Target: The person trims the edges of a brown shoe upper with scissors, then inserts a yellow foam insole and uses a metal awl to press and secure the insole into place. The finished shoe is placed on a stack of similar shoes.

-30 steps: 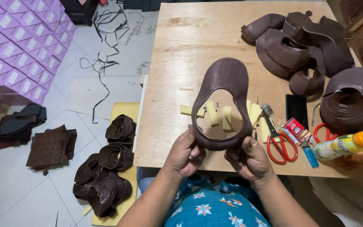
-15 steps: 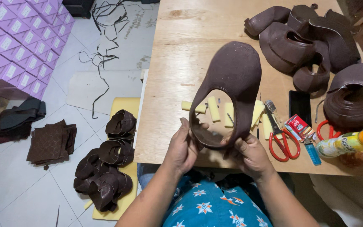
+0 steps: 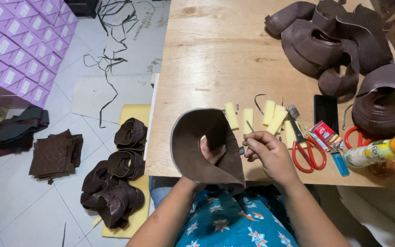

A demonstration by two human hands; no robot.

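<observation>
A brown leather shoe upper (image 3: 193,146) curls around my left hand (image 3: 211,153), which grips it from inside, with only the fingers showing through its opening. My right hand (image 3: 268,153) is beside it at the table's front edge, fingers pinched on a thin dark needle-like piece (image 3: 249,126) that points up toward the yellow foam strips (image 3: 270,116). The upper hangs over the table (image 3: 216,59) edge above my lap.
Red-handled scissors (image 3: 309,153), a small red box (image 3: 325,132), a blue lighter (image 3: 340,163), a black phone (image 3: 326,112) and a yellow-capped bottle (image 3: 380,153) lie at the right. Brown uppers (image 3: 330,41) pile at the back right. More uppers (image 3: 115,183) and purple boxes (image 3: 14,50) are on the floor.
The upper was held flat and upright in both hands; it has been turned and curled onto my left hand. My right hand let go of it and now pinches a thin piece.
</observation>
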